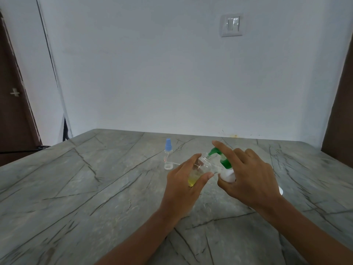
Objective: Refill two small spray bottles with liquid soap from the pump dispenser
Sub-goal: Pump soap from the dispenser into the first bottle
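Observation:
My left hand (pixel 186 180) grips a small clear spray bottle (pixel 200 170) with no cap, tilted, with a little yellow liquid at its bottom. Its open neck sits right under the green spout of the pump dispenser (pixel 225 165), which has a green head and a white body. My right hand (pixel 250 175) lies over the dispenser, index finger stretched along the pump head, thumb against the white body. A second small clear bottle (pixel 168 156) with a blue spray cap stands upright farther back to the left.
Everything sits on a grey veined stone countertop (pixel 95 188) that meets a white wall at the back. A dark door is at the far left and dark wood at the far right. A white object (pixel 280 190) peeks out behind my right wrist.

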Available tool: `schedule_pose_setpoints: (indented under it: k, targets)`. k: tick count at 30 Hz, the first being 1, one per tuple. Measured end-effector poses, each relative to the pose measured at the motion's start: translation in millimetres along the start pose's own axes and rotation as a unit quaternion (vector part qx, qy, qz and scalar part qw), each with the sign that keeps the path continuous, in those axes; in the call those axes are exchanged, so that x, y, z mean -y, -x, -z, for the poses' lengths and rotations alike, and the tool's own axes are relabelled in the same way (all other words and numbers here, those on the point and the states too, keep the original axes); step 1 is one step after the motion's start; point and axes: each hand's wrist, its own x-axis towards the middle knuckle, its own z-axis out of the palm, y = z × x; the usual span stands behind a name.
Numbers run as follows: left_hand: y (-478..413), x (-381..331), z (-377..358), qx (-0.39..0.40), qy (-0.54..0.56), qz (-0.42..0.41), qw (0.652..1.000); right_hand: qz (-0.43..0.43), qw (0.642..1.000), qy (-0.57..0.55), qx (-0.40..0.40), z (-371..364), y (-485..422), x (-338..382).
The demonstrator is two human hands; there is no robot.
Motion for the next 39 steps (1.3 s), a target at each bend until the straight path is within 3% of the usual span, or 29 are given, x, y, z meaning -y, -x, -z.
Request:
schedule_pose_setpoints:
  k: [39]
  targets:
    - [1.4,2.0,-1.7,0.022,-0.012,0.004,1.0,0.007,0.999,-0.035,0.003,-2.8,-2.4,-4.0]
